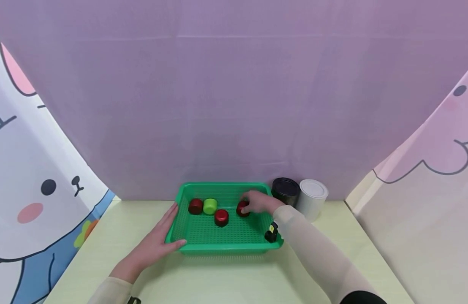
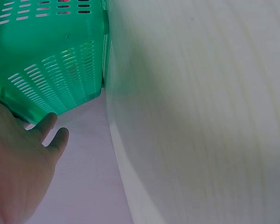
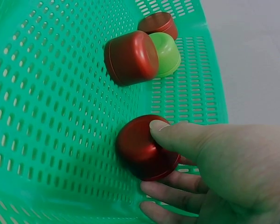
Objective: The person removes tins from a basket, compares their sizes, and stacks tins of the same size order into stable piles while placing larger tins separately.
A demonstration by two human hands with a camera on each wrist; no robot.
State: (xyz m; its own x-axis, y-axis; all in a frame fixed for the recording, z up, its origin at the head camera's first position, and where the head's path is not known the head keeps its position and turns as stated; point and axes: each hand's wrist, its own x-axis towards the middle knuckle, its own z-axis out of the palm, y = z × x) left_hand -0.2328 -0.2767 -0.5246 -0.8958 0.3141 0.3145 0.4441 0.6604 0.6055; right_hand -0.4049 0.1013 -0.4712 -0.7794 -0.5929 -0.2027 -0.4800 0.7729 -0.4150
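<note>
My right hand [image 1: 258, 202] reaches into a green perforated basket [image 1: 226, 246] and pinches a glossy red cap [image 3: 137, 144] between thumb and fingers. The cap looks like a small upturned cup and stays close to the basket floor. Left of it are another red cap [image 1: 221, 218], a lime green cap [image 1: 210, 206] and a third red cap [image 1: 195, 206]. My left hand [image 1: 154, 244] lies along the basket's left side, fingers straight and thumb at the near corner. In the left wrist view, that hand [image 2: 23, 163] shows against the basket's outer wall.
Behind my right forearm, at the basket's right, stand a black-lidded canister [image 1: 285, 190] and a white canister [image 1: 313, 196]. The pale table [image 1: 234, 278] ends at a purple cloth backdrop [image 1: 226, 105]. Printed cartoon panels flank both sides.
</note>
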